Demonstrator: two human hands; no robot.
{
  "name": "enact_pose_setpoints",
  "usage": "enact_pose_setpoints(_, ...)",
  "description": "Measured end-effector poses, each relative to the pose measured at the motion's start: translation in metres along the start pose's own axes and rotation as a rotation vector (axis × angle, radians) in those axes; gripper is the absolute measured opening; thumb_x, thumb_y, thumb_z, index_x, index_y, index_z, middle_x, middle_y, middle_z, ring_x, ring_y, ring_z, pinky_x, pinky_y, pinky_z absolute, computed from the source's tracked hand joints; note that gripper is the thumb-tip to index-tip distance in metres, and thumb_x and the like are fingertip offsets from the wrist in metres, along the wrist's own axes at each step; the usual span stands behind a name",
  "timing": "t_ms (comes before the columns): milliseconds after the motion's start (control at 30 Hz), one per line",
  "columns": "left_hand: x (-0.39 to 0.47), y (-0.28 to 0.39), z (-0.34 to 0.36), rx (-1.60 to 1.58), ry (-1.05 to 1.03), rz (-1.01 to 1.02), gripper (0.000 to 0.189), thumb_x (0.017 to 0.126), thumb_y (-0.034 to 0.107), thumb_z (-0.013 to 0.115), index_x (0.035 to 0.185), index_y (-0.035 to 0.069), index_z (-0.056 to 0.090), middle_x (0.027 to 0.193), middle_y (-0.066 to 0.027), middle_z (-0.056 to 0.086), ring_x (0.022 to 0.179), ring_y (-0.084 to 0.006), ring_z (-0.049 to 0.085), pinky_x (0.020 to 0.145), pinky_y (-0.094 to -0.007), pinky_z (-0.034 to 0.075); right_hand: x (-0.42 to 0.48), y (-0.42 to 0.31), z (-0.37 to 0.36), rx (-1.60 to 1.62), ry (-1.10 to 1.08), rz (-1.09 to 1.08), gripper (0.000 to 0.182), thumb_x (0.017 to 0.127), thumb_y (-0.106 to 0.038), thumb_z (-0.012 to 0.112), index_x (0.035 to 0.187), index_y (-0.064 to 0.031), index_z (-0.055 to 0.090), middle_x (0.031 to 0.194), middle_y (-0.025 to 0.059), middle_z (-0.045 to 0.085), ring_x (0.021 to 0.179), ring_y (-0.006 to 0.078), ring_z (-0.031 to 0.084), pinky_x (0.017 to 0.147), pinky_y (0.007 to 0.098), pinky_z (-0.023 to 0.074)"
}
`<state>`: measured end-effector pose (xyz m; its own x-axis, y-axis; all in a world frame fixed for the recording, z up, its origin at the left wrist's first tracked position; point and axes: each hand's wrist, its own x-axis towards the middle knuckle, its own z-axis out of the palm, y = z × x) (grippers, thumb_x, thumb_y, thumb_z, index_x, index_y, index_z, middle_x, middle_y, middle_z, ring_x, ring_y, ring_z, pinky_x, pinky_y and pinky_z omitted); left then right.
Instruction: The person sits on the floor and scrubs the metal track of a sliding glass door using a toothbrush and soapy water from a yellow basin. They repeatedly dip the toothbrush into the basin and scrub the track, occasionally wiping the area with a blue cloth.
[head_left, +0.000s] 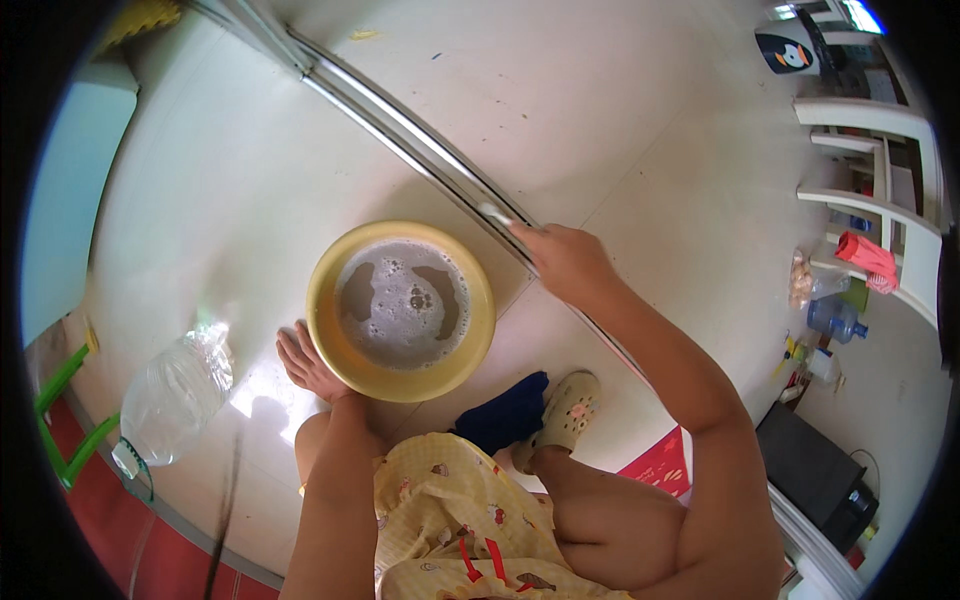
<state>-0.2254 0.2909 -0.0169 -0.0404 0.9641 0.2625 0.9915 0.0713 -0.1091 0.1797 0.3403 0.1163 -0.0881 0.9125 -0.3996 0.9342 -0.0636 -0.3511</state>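
My right hand (564, 259) grips a small whitish tool (496, 214), perhaps a brush, whose end rests at the metal sliding-door track (405, 150) in the floor. My left hand (307, 365) lies with its fingers spread on the tiles, beside the lower left rim of a yellow plastic basin (321, 330). Murky, foamy water (401, 307) stands in the basin. A dark blue cloth (506, 412) lies on the floor between the basin and my clog (574, 405).
To the left are a large clear plastic bottle (176, 397) and a green frame (75, 442). White chairs (870, 199), a blue water jug (836, 319) and a black box-like object (810, 469) stand at the right. A red printed sheet (660, 465) lies near my leg.
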Motion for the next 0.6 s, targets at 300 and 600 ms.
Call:
enact_pose_setpoints(300,-0.005,-0.003,0.005,-0.059,-0.041,-0.067,0.07,0.091,0.05,0.061,0.151,0.017,0.043,0.155,-0.0158,0.039,0.143,-0.0331,0.037,0.115,-0.0464,0.028,-0.007,0.01,0.031,-0.068,-0.075,0.032,0.046,0.092,-0.007,0.055,0.136,-0.0174,0.059,0.085,0.0116,0.064,0.078,0.0319,0.065,0.067,0.0454,0.0535)
enact_pose_setpoints(600,-0.005,-0.003,0.003,-0.072,-0.099,-0.076,0.072,0.09,0.051,0.061,0.151,0.017,0.043,0.157,-0.0171,0.036,0.146,-0.0332,0.033,0.116,-0.0466,0.026,-0.008,-0.007,0.014,-0.002,-0.032,0.073,0.046,0.093,-0.004,0.051,0.136,-0.0168,0.059,0.084,0.0124,0.064,0.08,0.0332,0.066,0.069,0.0456,0.0528)
